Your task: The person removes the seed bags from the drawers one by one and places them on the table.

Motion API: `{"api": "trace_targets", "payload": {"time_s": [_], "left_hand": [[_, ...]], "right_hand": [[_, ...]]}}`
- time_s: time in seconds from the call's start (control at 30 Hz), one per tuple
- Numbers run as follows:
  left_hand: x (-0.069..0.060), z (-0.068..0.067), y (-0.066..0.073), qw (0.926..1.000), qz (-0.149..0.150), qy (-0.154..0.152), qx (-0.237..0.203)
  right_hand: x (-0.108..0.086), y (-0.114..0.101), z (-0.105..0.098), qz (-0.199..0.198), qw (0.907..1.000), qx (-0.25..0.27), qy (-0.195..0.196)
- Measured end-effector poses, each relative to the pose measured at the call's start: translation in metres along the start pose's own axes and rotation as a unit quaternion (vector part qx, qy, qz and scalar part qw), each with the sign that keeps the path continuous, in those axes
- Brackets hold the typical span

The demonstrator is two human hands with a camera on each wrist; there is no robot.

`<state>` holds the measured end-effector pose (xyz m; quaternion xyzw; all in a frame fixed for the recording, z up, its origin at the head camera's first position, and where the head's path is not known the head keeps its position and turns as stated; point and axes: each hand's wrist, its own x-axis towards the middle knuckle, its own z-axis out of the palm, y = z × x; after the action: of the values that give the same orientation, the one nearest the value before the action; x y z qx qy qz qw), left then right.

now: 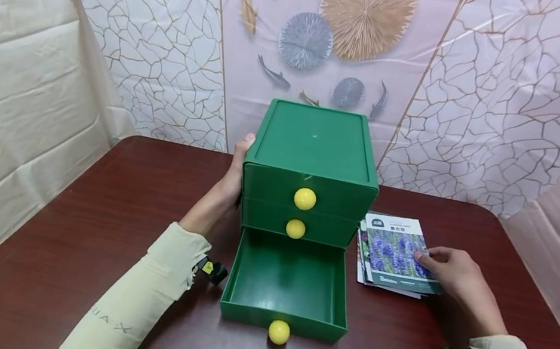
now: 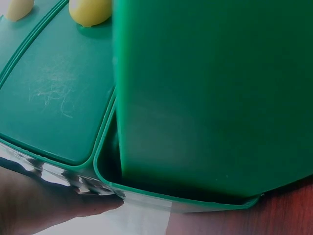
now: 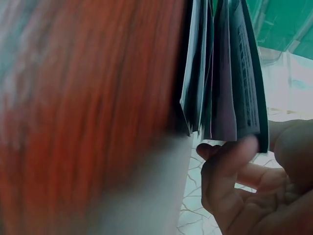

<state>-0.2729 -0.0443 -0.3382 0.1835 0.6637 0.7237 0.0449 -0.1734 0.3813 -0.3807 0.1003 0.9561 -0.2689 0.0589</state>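
Observation:
A green drawer cabinet with yellow round knobs stands mid-table. Its bottom drawer is pulled out with nothing inside; the two drawers above are closed. My left hand rests against the cabinet's left side, thumb near the top edge; its other fingers are mostly hidden. Right of the cabinet lies a stack of seed packets. A packet with purple lavender flowers is on top. My right hand pinches this packet at its right edge. In the right wrist view, the packets fan slightly apart above the curled fingers.
The dark red wooden table extends on both sides of the cabinet. Behind it hangs a patterned curtain; pale cloth hangs at the left. A black wrist camera sits beside the open drawer's left side.

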Motion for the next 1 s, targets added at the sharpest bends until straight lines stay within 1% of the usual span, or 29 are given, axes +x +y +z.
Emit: {"api": "trace_targets", "payload": {"time_s": [0.1,0.23,0.33,0.4,0.5,0.6,0.73,0.87,1.0], "left_hand": [[-0.001,-0.001,-0.001,1.0000,0.000,0.001,0.000],[-0.001,-0.001,-0.001,1.0000,0.003,0.002,-0.004],[0.000,0.000,-0.002,1.0000,0.006,0.001,-0.007],[0.001,0.001,-0.003,0.9999,0.008,0.001,-0.006],[0.001,0.002,-0.003,1.0000,0.006,0.000,-0.005],[0.000,0.002,-0.003,1.0000,0.003,0.003,-0.004],[0.000,0.001,-0.002,1.0000,-0.001,0.005,-0.002],[-0.001,0.001,0.000,1.0000,-0.007,0.000,0.003],[-0.002,0.001,0.002,1.0000,-0.007,-0.001,0.006]], "right_hand": [[-0.001,-0.002,0.001,0.000,1.0000,-0.006,0.003],[-0.002,-0.006,0.001,-0.003,0.9997,-0.009,0.022],[-0.004,-0.008,0.001,0.005,0.9995,-0.006,0.030],[-0.005,-0.009,0.000,0.003,0.9994,-0.003,0.033],[-0.006,-0.008,0.000,0.001,0.9996,0.010,0.028],[-0.007,-0.009,-0.001,-0.005,0.9997,0.021,0.013],[-0.011,-0.011,-0.005,-0.017,0.9997,0.020,0.000],[-0.018,-0.015,-0.012,-0.037,0.9991,0.014,0.018],[-0.024,-0.028,-0.017,-0.078,0.9951,0.019,0.058]]}}
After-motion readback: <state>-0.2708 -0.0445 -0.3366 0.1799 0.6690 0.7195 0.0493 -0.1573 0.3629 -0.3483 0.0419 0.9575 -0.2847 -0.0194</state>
